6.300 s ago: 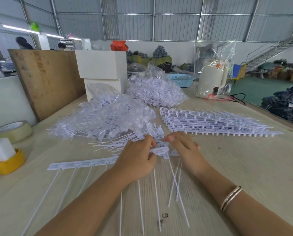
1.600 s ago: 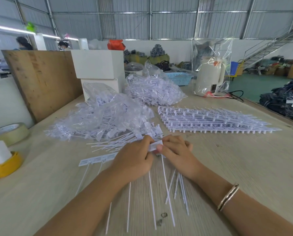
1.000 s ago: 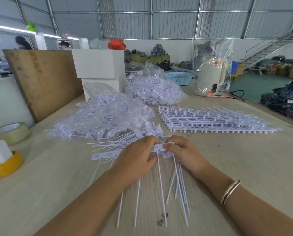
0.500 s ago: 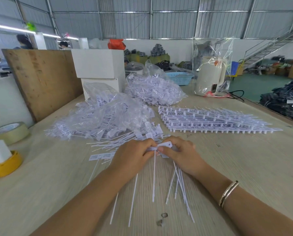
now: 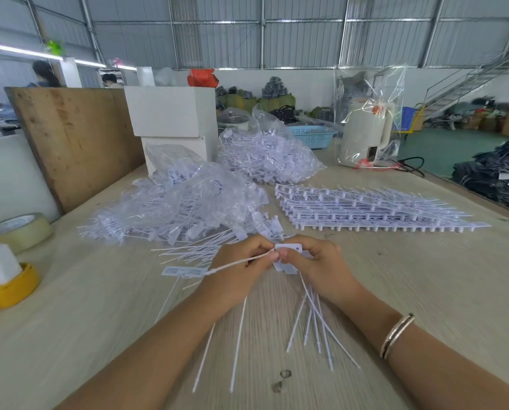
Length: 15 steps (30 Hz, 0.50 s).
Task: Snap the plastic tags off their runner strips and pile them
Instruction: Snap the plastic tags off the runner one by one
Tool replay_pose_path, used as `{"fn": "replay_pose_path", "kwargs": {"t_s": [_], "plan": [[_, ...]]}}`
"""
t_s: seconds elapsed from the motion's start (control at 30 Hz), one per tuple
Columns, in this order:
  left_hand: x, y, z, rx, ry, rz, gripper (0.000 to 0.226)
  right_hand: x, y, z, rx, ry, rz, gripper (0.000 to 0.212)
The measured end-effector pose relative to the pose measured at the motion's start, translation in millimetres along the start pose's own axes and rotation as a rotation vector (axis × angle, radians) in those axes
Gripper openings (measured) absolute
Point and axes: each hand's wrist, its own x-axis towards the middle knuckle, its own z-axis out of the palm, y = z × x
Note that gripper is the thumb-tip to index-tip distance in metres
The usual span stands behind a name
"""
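Head view, only cam. Since approx half a sec ago: runner strip (image 5: 185,272) now bent between the hands, with its visible flat end lying on table (image 5: 425,291) left of the left hand (image 5: 232,273); the tag head (image 5: 288,250) at the right hand (image 5: 318,261) has lifted and tilted up, where before it sat level with the strip. Over the last several secs the strip showing left of the hands has got much shorter. Judgement: snap in progress or just made on this tag; strip nearly used up, few tags left on it. Left hand closed, pinching the thin twisted section of strip at fingertips. Right hand closed, pinching the tag head plus a bundle of freed tags (image 5: 315,321) whose tails fan down toward the wearer, resting on table. Fingertips of both hands touching or nearly so at the break point; cannot tell if tag is fully separated. Two tails hang under left hand. Loose pile (image 5: 200,250) of freed tags just beyond the hands; stack of unbroken strips (image 5: 365,208) further back right, well apart; bagged tags (image 5: 188,196) behind left. Plenty of stock remains.
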Motion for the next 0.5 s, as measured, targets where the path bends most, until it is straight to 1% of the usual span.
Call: {"fn": "replay_pose_path", "kwargs": {"t_s": [0.07,0.1,0.17,0.2,0.3,0.37,0.4,0.47,0.5], "plan": [[1,2,1,-0.106,0.034,-0.02,0.01,0,1,-1,0.133,0.012,0.028,0.013],[2,2,0,-0.157,0.055,-0.031,0.01,0,1,-3,0.19,0.026,0.05,0.013],[2,1,-3,-0.159,0.081,-0.039,0.009,1,2,-6,0.233,0.043,0.094,0.014],[2,-1,-3,-0.108,0.084,-0.032,0.009,1,2,-7,0.204,0.043,0.109,0.013],[1,-4,-3,0.049,0.085,-0.011,0.02,4,6,-6,-0.026,0.077,0.126,0.012],[1,-4,-1,0.11,0.063,-0.029,0.021,7,10,-6,-0.156,0.113,0.139,0.009],[1,-4,-1,0.163,0.05,-0.047,0.025,8,13,-7,-0.227,0.104,0.166,0.005],[0,-6,-2,0.299,0.038,-0.08,0.035,9,18,-8,-0.383,0.033,0.244,0.004],[-1,-7,-3,0.353,0.05,-0.087,0.035,8,19,-7,-0.436,0.001,0.274,0.005]]}}
